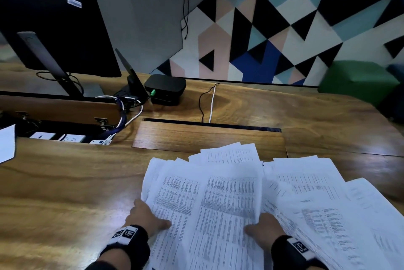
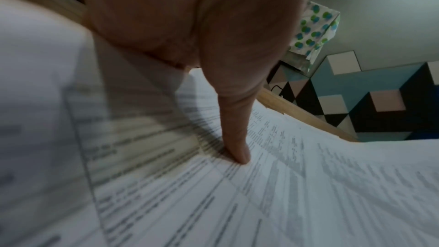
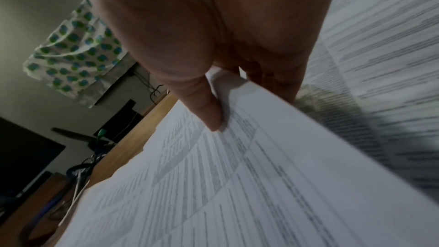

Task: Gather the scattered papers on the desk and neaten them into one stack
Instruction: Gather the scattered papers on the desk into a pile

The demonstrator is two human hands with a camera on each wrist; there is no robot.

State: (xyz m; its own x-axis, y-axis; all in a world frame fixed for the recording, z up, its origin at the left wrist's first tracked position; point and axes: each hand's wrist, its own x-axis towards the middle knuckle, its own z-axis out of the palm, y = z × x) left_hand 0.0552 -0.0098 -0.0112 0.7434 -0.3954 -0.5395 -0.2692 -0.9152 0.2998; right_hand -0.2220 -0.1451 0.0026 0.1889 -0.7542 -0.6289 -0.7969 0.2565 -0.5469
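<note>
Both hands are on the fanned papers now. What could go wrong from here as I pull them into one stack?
1. The right hand pinches only the top sheets' edge; the loose sheets on the right lie outside that grip and may get left behind or creased.
2. The left hand holds the pile's left edge with its thumb on top; squeezing inward could buckle sheets.
3. The lone sheet at the desk's far left is easy to miss.

the fingers of the left hand (image 1: 146,217) lie hidden under the papers (image 1: 229,199), whose print is blurred past reading; the right hand (image 1: 265,229) also has its fingers tucked beneath a sheet. a lone sheet (image 1: 7,143) is cut off by the left edge.
</note>
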